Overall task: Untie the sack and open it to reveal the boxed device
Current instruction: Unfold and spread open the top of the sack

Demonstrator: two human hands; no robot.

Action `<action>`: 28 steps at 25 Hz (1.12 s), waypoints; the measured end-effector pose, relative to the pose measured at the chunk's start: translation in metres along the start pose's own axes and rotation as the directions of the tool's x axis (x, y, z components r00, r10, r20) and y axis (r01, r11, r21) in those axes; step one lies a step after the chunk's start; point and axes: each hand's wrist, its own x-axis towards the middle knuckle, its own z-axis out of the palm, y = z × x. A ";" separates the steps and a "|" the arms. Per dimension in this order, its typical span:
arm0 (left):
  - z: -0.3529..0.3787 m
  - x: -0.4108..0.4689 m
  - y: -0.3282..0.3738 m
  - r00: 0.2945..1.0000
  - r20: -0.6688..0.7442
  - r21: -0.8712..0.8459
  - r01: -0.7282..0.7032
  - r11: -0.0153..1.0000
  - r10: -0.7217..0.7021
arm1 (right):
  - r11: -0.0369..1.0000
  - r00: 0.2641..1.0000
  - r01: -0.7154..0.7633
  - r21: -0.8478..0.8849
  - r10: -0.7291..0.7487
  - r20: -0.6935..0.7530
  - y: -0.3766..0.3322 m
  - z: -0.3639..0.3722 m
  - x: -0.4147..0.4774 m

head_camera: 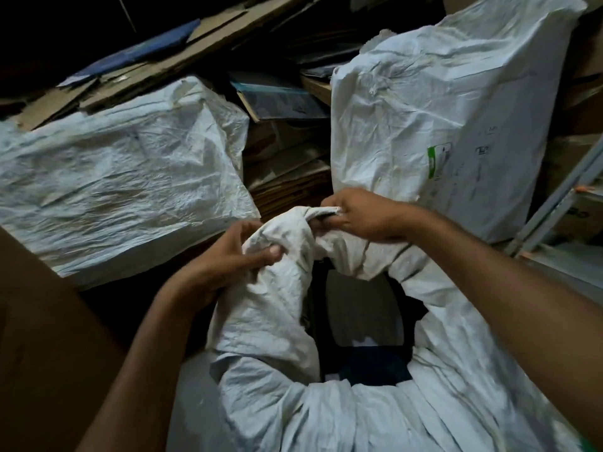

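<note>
task status: partly done at best. knot (315,220) at the mouth of the sack (277,321): not yet undone, judging by the twisted cloth between the two hands. gap already present below the knot, wide enough to show the inside.

location of sack: bottom centre of the view, nearest the wearer, in front of two other white sacks, left sack (114,177) and right sack (456,109).

left hand (225,259): closed on a fold of sack cloth just left of the knot, thumb pressed on top of the fold.
right hand (365,216): pinches the short cloth end that sticks out of the knot, fingertips together on it.

remaining: loosen and pull out the knot, spread the mouth, fold the cloth down off the boxed device (359,308).

limits of view:
- boxed device: shows only as a pale flat face and a dark patch inside the gap. no print or edge legible, so identity as the box rests on judgement.
- far fingers of both hands: hidden behind cloth.
- lower part of the sack: cut off by the frame.
- green label (439,161) on the right sack: too small to read.
- cardboard sheets (287,171): stacked behind in deep shadow.
- upper left of the view: nearly black.
</note>
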 end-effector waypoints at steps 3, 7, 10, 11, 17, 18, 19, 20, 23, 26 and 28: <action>0.040 -0.008 0.006 0.938 -0.229 0.641 -0.056 0.765 0.261 | 0.947 0.966 -0.257 0.192 0.245 0.085 -0.001 0.001 0.017; 0.078 0.002 -0.022 0.962 -0.208 0.872 0.100 0.479 0.179 | 0.871 0.901 -0.431 0.236 0.404 0.156 0.012 0.003 0.025; 0.063 0.020 -0.041 0.957 -0.226 0.736 0.044 0.676 0.184 | 0.915 0.960 -0.215 -0.342 0.132 -0.248 0.012 0.007 0.007; 0.057 0.022 -0.043 0.960 -0.224 0.698 0.038 0.715 0.167 | 0.887 0.952 -0.095 -0.453 -0.052 -0.303 0.006 0.015 -0.005; 0.014 0.019 -0.059 0.990 0.137 0.260 -0.078 0.962 0.043 | 0.607 0.971 0.092 -0.789 -0.230 -0.064 0.023 0.087 -0.031; 0.009 0.016 -0.064 0.986 0.165 0.166 -0.064 0.984 0.036 | 0.588 0.961 0.073 -0.806 -0.258 -0.101 0.028 0.088 -0.025; 0.004 0.012 -0.067 0.983 0.182 0.056 -0.028 0.998 0.017 | 0.570 0.950 0.082 -0.817 -0.293 -0.109 0.030 0.087 -0.020; 0.003 0.008 -0.069 0.987 0.160 -0.036 0.019 0.999 -0.013 | 0.563 0.946 0.110 -0.819 -0.312 -0.088 0.027 0.085 -0.017; 0.016 0.005 -0.067 0.991 -0.127 0.286 -0.002 0.958 0.040 | 0.659 0.978 0.100 -0.745 -0.204 -0.049 0.020 0.070 -0.007; 0.061 -0.001 -0.045 0.917 -0.183 0.786 -0.081 0.613 0.355 | 0.875 1.000 0.001 -0.485 -0.006 -0.010 0.026 0.052 0.004; 0.090 0.001 -0.042 0.956 -0.160 0.872 0.021 0.490 0.244 | 0.954 0.989 -0.063 -0.294 0.100 0.113 0.034 0.043 0.015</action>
